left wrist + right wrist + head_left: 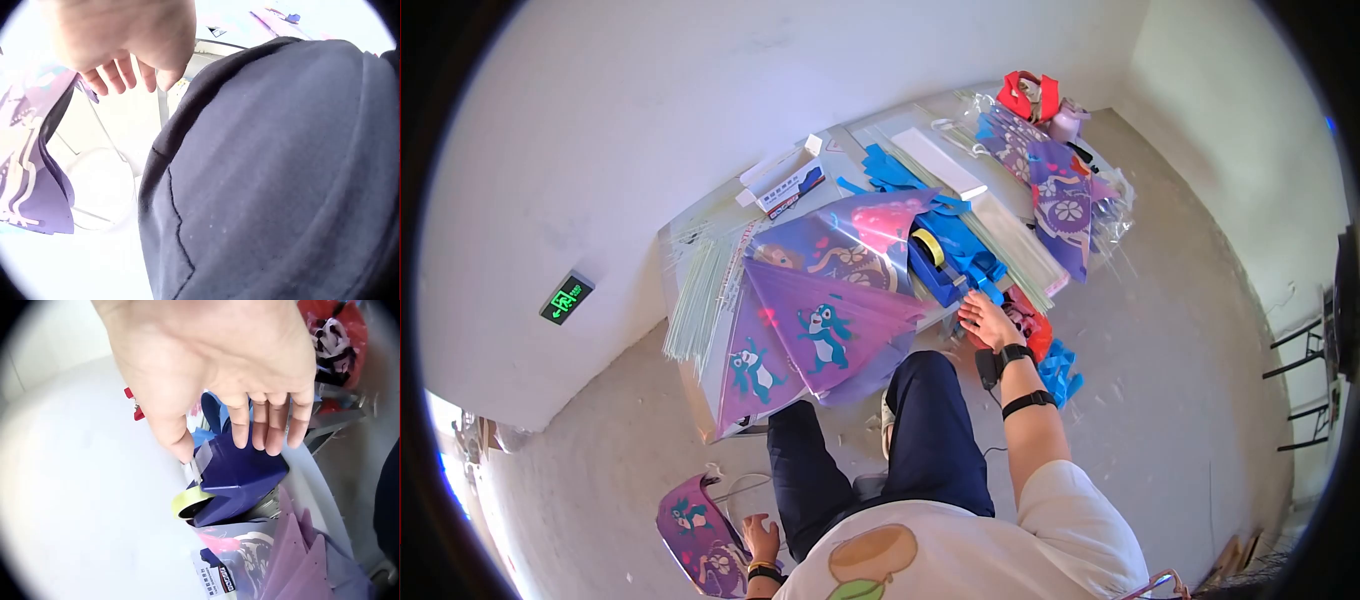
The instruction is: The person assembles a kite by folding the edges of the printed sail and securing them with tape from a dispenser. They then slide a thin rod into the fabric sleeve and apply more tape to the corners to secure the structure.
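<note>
My right hand [990,320] reaches to the table's near edge, at the end of a blue tape dispenser [938,275] that carries a roll of yellowish tape [927,246]. Seen from the right wrist, the thumb is by the dispenser's cutting end, where a strip of clear tape [204,456] shows. The other fingers [275,428] extend over the dispenser's body, apart from the thumb. Low on the left, my left hand [762,540] hangs with loosely bent fingers beside purple printed sheets [700,535]; nothing is in it. Left of the dispenser lie purple triangular sheets with cartoon animals [830,330].
Bundles of thin clear rods [700,295] lie at the table's left end. An opened box [790,190] stands at the back. Blue fabric strips [975,255], a long white box [940,165] and more printed sheets [1060,210] lie to the right. A red bag [1030,325] hangs beyond the near edge.
</note>
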`<state>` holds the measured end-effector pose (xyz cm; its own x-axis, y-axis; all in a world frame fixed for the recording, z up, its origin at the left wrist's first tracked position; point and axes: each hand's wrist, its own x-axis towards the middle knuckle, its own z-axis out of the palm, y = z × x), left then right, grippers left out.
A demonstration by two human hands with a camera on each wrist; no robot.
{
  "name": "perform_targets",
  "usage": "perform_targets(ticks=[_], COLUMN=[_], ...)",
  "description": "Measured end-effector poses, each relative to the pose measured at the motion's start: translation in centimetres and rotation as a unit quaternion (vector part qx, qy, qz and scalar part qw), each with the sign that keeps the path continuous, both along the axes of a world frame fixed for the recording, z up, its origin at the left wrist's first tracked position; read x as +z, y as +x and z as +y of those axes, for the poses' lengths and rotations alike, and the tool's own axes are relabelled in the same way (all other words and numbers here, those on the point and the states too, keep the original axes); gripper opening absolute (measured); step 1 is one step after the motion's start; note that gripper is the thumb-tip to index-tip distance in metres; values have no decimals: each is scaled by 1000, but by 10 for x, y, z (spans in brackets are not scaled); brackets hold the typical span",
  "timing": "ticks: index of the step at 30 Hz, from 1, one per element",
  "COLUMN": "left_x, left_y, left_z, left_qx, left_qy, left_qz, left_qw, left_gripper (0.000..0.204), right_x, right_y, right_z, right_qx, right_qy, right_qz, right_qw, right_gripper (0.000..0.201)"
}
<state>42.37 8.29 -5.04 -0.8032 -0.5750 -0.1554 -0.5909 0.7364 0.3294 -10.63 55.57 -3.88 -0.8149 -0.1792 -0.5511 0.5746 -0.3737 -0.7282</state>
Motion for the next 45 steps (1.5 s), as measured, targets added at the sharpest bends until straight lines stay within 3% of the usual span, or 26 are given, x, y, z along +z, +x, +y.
perform_targets(ticks=[2,3,6,7,9,11,12,13,15,16,18,22,23,25,27,30,34,45], left_x=[-1,-2,4,6,3,-1,0,2,-4,-2,-4,-2,1,7,10,7,4,-1], left_y=[-2,-3,-10,-12,-8,-16,-12,-9,-1,-3,-6,-7,-9,-12,-12,-5,-1,-7], left_z=[-3,-4,0,3,2,4,6,9,4,4,3,4,6,11,15,11,9,13], left_qx=[-2,0,9,14,5,1,5,7,-2,10,25,28,31,40,46,47,55,43], left_qy=[1,2,9,15,15,17,18,18,22,25,30,22,21,28,24,25,18,30], left_qz=[-7,-2,-3,-8,-4,8,-9,-29,-35,-44,-49,-26,-17,-20,-39,-49,-52,-47], left_qw=[1000,1000,1000,1000,1000,1000,1000,999,999,999,998,999,999,999,998,997,997,998], left_gripper=[28,28,28,29,28,28,28,28,29,29,29,29,29,29,28,28,28,29], right_x=[-4,-6,-17,-24,-43,-37,-35,-29,-2,12,38,43,37,28,20,22,14,-18], right_y=[-4,-6,-14,-16,-16,-9,-11,-16,-28,-28,-31,-43,-47,-53,-58,-55,-43,-28], right_z=[-6,-10,-21,-19,-10,-11,-11,-11,-15,-19,-29,-37,-38,-38,-36,-30,-27,-12], right_qx=[-13,-13,-66,-64,-44,-128,-156,-153,-151,-152,11,13,16,-21,-29,-56,-76,-98], right_qy=[-4,-4,202,202,422,344,286,289,388,389,506,551,550,403,357,217,191,124], right_qz=[8,8,81,81,107,138,226,222,488,486,439,453,454,363,381,255,163,194], right_qw=[1000,1000,974,974,899,920,918,919,767,768,742,701,701,840,852,941,965,968], right_gripper=[40,40,17,17,16,12,20,20,34,34,41,30,30,28,30,38,40,42])
